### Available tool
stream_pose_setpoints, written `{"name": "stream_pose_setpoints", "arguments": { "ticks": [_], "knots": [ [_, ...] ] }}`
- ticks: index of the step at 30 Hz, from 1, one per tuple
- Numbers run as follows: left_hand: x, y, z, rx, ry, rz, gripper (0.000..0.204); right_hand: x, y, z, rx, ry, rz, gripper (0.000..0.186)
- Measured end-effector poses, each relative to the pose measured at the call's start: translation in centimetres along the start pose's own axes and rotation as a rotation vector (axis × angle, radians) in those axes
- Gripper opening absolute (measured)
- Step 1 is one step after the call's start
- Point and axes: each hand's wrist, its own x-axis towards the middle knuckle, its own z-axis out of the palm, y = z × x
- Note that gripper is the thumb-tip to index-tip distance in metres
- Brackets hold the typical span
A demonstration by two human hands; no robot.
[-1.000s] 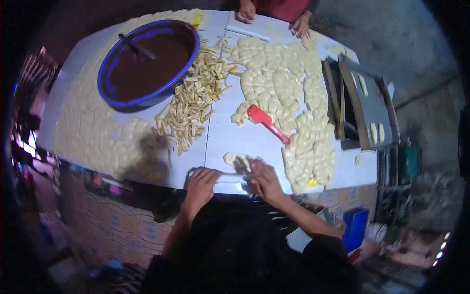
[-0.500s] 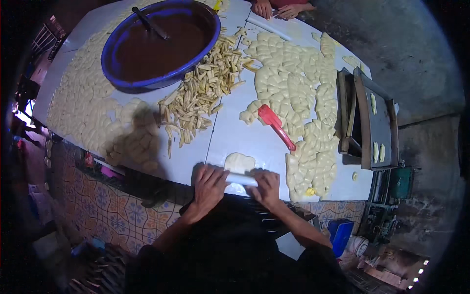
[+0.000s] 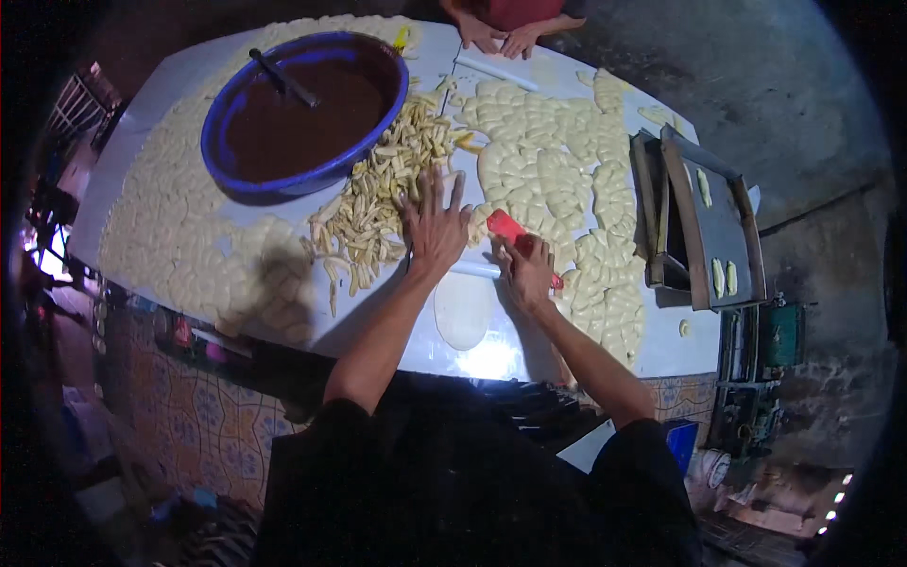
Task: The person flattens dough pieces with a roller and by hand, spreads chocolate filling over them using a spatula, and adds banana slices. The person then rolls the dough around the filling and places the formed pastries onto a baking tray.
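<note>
My left hand (image 3: 438, 225) is stretched forward with fingers spread, its fingertips at the edge of a heap of pale peeled strips, seemingly cut banana (image 3: 402, 156). Below its wrist lies a white rolling pin (image 3: 475, 269), across the far end of a flattened oval of dough (image 3: 461, 317). My right hand (image 3: 529, 269) is by the pin's right end, its fingers apart and slightly bent. They partly cover a red plastic scraper (image 3: 505, 225) lying against portioned dough pieces (image 3: 548, 184). Both palms face down; the pin's ends are hidden.
A blue basin (image 3: 213, 165) of brown filling holds a dark-handled utensil (image 3: 283, 77). More dough pieces (image 3: 161, 217) cover the table's left. Trays (image 3: 723, 231) with several shaped pieces stand at right. Another person's hands (image 3: 501, 40) work at the far edge, near a second white pin (image 3: 496, 71).
Both hands have moved forward from the near table edge, and the rolling pin has gone with them. The dough is now longer and flatter, lying on the near side of the pin.
</note>
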Motion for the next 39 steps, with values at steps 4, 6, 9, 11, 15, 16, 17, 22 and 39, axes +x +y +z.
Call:
{"name": "stream_pose_setpoints", "arguments": {
  "ticks": [4,6,9,11,15,16,17,22,39],
  "knots": [
    [-1.7,-1.1,-3.5,-0.469,-0.368,0.145,0.056,-2.8,1.5,-1.2,0.271,-0.164,-0.203,0.042],
    [-4.7,-0.7,-4.3,-0.515,-0.414,0.323,0.047,-2.9,0.4,-2.1,0.407,-0.279,-0.018,0.037],
    [-8.2,-2.5,-5.3,-0.345,-0.173,0.445,0.043,-1.8,-0.3,-3.7,0.460,-0.033,-0.267,0.037],
    [-11.3,-3.2,-5.4,-0.305,-0.041,0.190,0.040,0.4,0.9,-4.3,0.454,0.080,-0.134,0.038],
    [-16.1,-5.5,-7.1,-0.110,-0.034,-0.219,0.048,4.1,3.4,-2.7,0.225,-0.046,0.094,0.036],
    [-16.8,-5.8,-7.6,-0.104,-0.024,-0.235,0.048,5.0,3.2,-1.7,0.157,-0.196,0.117,0.034],
    [-17.0,-6.1,-8.4,-0.101,-0.086,-0.253,0.049,4.8,3.1,-0.1,0.120,-0.065,0.017,0.031],
    [-16.9,-6.5,-8.4,-0.154,-0.115,-0.163,0.043,6.7,2.9,-2.4,0.660,-0.298,0.283,0.015],
    [-18.7,-8.4,-6.0,-0.237,-0.295,-0.169,0.046,33.4,-30.6,-0.1,-0.184,-1.005,-0.872,0.022]
  ]
}}
